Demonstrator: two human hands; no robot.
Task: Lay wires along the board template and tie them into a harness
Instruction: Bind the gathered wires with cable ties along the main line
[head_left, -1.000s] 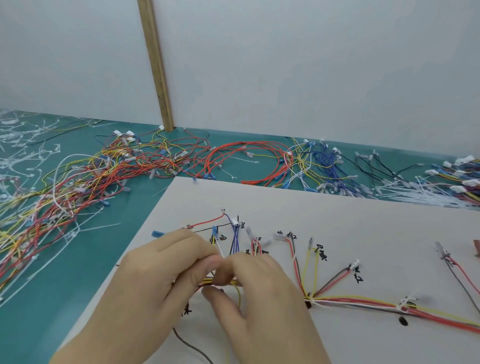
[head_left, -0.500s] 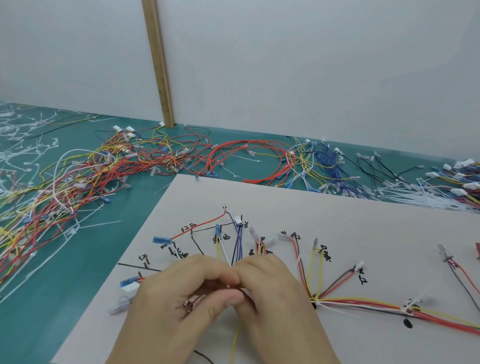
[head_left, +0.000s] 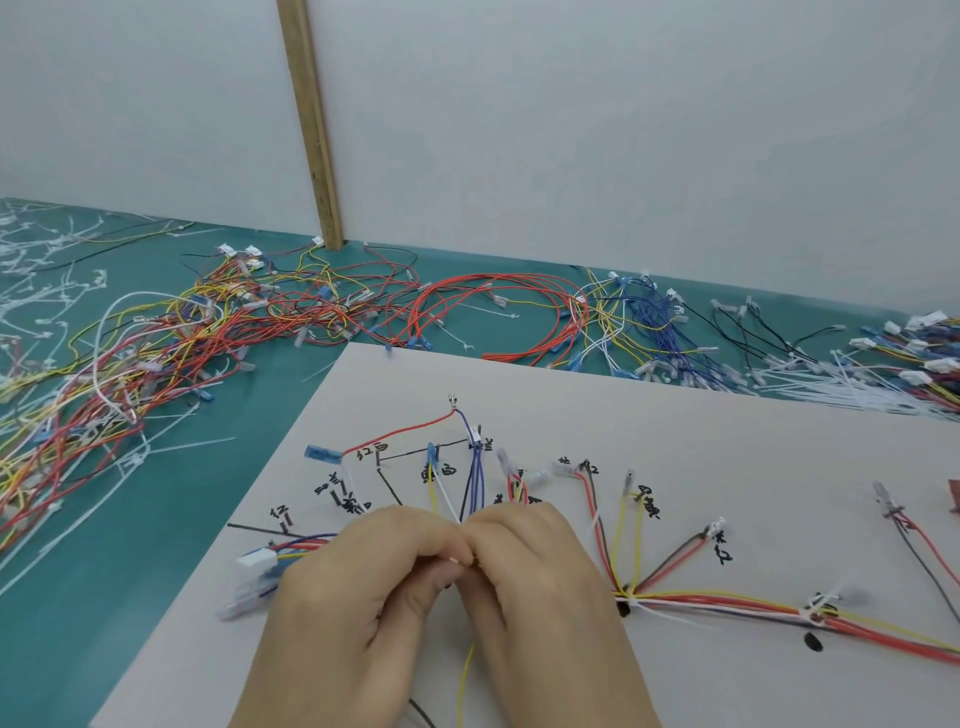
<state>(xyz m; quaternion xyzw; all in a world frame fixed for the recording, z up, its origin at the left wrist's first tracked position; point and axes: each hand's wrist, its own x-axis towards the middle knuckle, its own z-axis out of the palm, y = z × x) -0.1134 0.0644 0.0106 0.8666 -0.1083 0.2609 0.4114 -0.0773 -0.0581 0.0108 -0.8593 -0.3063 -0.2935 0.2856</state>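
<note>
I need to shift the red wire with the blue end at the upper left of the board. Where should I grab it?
Pinch the blue end from above and from the left. It lies flat, free of other wires, stiffer than the thin red wire, and both hands block the near side.

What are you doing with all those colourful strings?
They are wires. A person's left hand and right hand meet over the board, pinching the wire bundle together, probably to tie it. To the right, the bundle already has white ties. Loose wires lie heaped on the green table.
</note>
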